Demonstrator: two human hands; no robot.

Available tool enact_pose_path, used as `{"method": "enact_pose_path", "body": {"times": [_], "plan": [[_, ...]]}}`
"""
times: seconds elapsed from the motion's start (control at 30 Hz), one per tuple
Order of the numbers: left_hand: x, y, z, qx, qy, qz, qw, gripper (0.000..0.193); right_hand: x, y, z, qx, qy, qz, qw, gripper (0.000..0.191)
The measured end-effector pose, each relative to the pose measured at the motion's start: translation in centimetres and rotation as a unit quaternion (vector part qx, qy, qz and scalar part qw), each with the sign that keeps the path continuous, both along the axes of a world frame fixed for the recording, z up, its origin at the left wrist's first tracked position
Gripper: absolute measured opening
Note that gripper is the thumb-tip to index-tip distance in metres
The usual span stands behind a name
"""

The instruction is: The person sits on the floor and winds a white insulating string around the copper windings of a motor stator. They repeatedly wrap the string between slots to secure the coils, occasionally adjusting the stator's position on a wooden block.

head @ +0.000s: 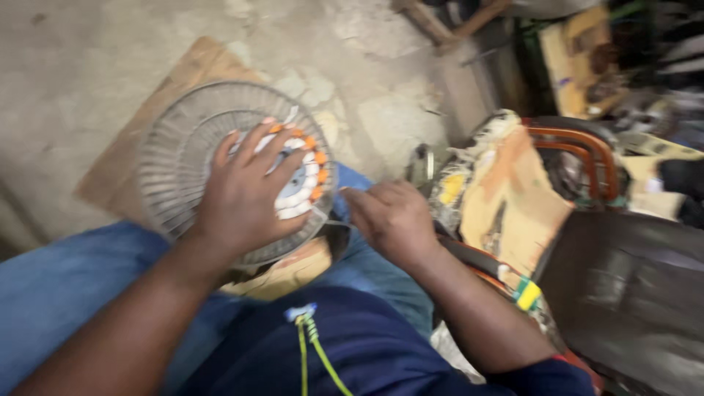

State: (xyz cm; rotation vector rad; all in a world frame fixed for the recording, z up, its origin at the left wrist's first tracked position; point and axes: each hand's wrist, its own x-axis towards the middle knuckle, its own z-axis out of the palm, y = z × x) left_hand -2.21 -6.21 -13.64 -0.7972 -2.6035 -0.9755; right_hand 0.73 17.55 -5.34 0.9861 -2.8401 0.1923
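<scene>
Dark blue garment: closest to the camera, low in the frame, with a yellow-green cord hanging down its front.
Blue-clad legs: spread beneath both forearms; the work sits on the lap.
Left hand: laid flat with fingers spread wide, pressing down on the round part, gripping nothing.
Right hand: loosely curled at the part's right edge; motion blur hides whether it pinches a wire or small tool, so I cannot tell.
Round metal grille: a ribbed disc resting on the lap under the left hand, tilted a little toward the floor.
Winding ring: white coils with orange tips at the disc's centre, partly covered by the fingers.
Cardboard: flat on the floor behind the disc.
Torn seat: just beside the right forearm, its padding ragged.
Concrete floor: cracked, farther out.
Clutter: wood and boxes at the far right, blurred.
Risk: the disc looks only pressed, not clamped, so a tug from the right could probably slide it off the lap; spread fingers over the coils might bend them.
</scene>
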Motion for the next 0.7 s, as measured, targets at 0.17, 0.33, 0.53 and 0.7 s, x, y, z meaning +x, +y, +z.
{"method": "enact_pose_path", "body": {"times": [0.17, 0.33, 0.53, 0.7], "plan": [[-0.2, 0.3, 0.5, -0.001, 0.014, 0.002, 1.0, 0.078, -1.5, -0.1, 1.0, 0.051, -0.012, 0.046, 0.998, 0.027], [-0.2, 0.2, 0.7, -0.003, 0.008, -0.003, 1.0, 0.078, -3.0, -0.3, 1.6, 0.072, -0.028, 0.072, 0.994, 0.022], [-0.2, 0.1, 1.2, 0.002, 0.006, -0.012, 1.0, 0.079, -3.1, -0.3, 2.1, 0.045, -0.036, 0.083, 0.995, 0.02], [0.0, 0.1, 1.4, -0.003, 0.032, -0.025, 0.999, 0.079, -2.8, -0.4, 1.8, 0.003, -0.066, 0.051, 0.996, 0.021]]}}
